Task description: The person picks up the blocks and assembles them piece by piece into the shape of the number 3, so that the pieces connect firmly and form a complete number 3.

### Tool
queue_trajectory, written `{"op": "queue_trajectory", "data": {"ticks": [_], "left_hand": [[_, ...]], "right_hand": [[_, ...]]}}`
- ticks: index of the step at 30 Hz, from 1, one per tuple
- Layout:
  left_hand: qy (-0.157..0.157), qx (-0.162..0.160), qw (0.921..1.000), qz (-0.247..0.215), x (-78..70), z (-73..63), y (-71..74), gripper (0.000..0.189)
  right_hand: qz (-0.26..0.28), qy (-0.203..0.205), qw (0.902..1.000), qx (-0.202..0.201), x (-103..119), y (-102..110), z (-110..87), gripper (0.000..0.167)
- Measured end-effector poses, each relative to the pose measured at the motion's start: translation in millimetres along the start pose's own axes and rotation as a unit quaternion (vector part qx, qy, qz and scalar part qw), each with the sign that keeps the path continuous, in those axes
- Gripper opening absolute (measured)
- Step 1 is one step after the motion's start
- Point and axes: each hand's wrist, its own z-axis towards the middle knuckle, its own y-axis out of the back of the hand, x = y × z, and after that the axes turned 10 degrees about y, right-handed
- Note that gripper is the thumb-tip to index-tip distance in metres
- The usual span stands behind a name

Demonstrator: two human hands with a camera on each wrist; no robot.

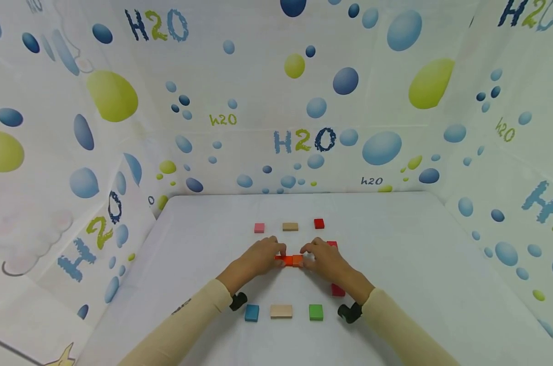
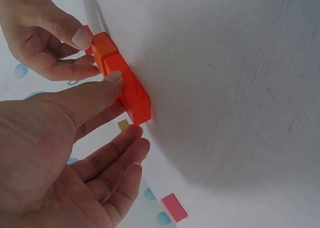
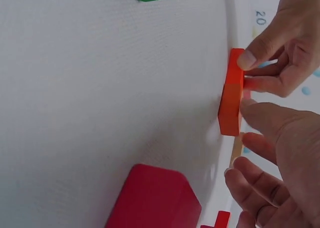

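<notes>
At the middle of the white table, a red-orange block (image 1: 283,260) and an orange block (image 1: 297,261) lie end to end in one row. My left hand (image 1: 264,255) pinches the red-orange block between thumb and index finger, its other fingers loosely bent beside it. From the opposite end, my right hand (image 1: 326,260) holds the orange block, thumb (image 3: 257,112) on its near side and index finger behind. In the left wrist view, the red-orange block (image 2: 129,90) and the orange block (image 2: 104,45) meet with their faces together.
Behind the hands lie a pink block (image 1: 259,228), a tan block (image 1: 290,226) and a red block (image 1: 319,223). Nearer are a blue block (image 1: 252,313), a beige block (image 1: 281,311) and a green block (image 1: 316,312). A crimson block (image 1: 338,290) sits beside my right wrist.
</notes>
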Motion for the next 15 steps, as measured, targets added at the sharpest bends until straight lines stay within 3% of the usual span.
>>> {"op": "queue_trajectory", "data": {"ticks": [8,15], "left_hand": [[0.006,0.008,0.9999,-0.002,0.7,0.0,-0.9,0.021],[0.003,0.005,1.0,0.002,1.6,2.5,-2.2,0.021]], "right_hand": [[-0.041,-0.016,0.9988,-0.022,-18,26,1.2,0.032],[-0.048,-0.069,0.9963,-0.02,-47,51,-5.9,0.032]]}}
